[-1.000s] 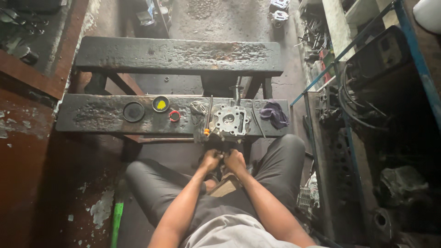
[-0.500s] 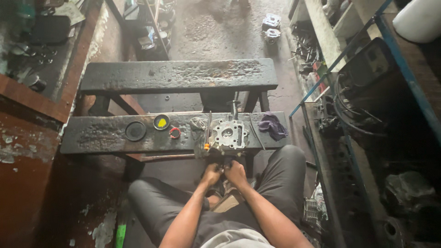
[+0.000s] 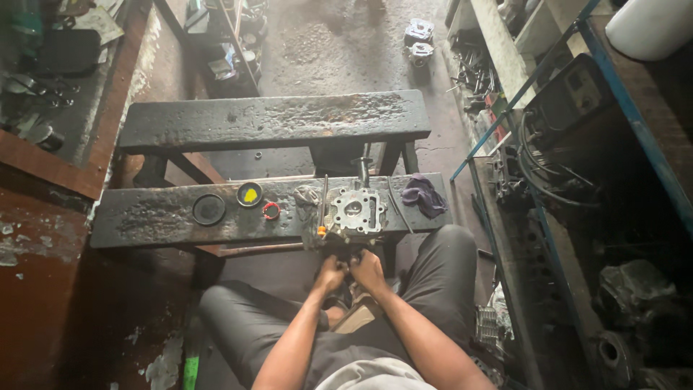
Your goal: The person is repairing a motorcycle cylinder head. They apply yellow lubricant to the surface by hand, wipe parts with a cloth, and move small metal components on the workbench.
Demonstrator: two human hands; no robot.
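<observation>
Grimy workshop bench [image 3: 166,217], both hands (left hand [image 3: 330,274], right hand [image 3: 368,270]) together, gripping something unclear below metal engine part [image 3: 355,211]

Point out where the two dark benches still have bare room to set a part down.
Far bench: bare along its top. Near bench: free left of the black ring; crowded from the yellow-filled lid through the metal engine part to the purple rag.

Bench [image 3: 155,220] top lies open between black lid [image 3: 208,209] and cloth [image 3: 423,195].

Grimy bench [image 3: 159,220], cylinder head [image 3: 355,211], rag [image 3: 422,195]
</observation>
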